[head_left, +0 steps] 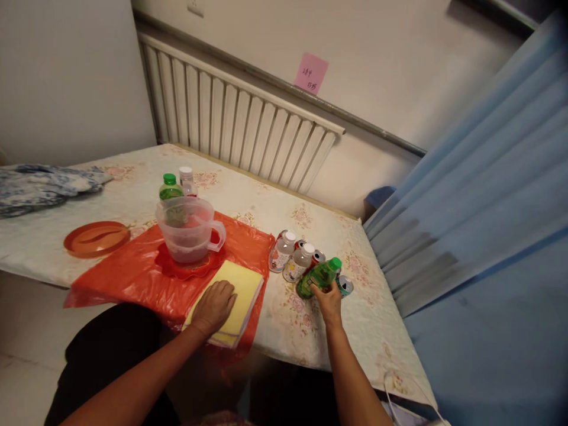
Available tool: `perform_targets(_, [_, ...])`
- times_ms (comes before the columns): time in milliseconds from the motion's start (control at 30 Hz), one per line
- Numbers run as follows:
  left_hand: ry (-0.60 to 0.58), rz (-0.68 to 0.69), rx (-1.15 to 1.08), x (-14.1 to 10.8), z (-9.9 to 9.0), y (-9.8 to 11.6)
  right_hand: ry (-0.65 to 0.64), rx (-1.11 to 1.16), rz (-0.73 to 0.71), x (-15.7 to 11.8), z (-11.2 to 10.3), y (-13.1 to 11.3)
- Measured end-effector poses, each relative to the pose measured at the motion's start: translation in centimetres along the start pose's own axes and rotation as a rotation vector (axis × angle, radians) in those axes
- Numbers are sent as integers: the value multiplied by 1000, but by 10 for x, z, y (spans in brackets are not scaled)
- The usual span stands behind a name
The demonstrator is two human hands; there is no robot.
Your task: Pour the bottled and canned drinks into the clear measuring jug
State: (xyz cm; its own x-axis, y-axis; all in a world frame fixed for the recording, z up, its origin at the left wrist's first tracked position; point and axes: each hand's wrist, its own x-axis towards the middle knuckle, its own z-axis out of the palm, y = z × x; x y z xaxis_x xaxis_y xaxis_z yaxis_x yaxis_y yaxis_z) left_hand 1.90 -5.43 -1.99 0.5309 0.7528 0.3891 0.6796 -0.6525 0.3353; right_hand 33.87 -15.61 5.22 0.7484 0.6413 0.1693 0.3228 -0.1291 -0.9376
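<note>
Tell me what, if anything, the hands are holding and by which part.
The right hand holds a green-capped bottle by the near side of its body. The left hand lies on the yellow stack.

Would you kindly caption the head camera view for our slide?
Right hand gripping a green bottle near cans, left hand resting on a yellow pad.

Spreads mid-frame under flowered cloth (261, 213); carries blue-patterned fabric (44, 186) far left, orange disc (96, 238) left, red plastic sheet (118, 278) left of centre, two bottles (188, 186) above that, white-capped bottles (281, 257) and cans (319, 256) right of centre.
</note>
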Motion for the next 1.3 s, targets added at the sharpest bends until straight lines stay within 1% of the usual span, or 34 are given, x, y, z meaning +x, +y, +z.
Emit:
perform_targets(200, [-1, 19, 27, 0, 0, 0, -43, 27, -7, 13, 4, 16])
perform_targets(333, [3, 19, 26, 0, -1, 1, -63, 62, 7, 13, 5, 20])
perform_targets(433, [14, 22, 33, 0, 0, 1, -62, 52, -28, 12, 5, 22])
perform_targets(533, [21, 36, 70, 0, 2, -1, -19, 43, -27, 9, 10, 34])
perform_targets(633, [29, 51, 87, 0, 4, -2, 100, 28, 31, 2, 21, 55])
perform_targets(700, [29, 57, 87, 0, 4, -2, 157, 11, 40, -5, 28, 68])
perform_targets(800, [26, 59, 86, 0, 2, -2, 166, 7, 10, -13, 37, 81])
perform_targets(1000, [9, 55, 83, 1, -1, 1, 207, -31, -38, -16, 38, 87])
perform_targets(1300, [45, 57, 37, 1, 1, -1, 213, -59, -54, -13, 39, 95])
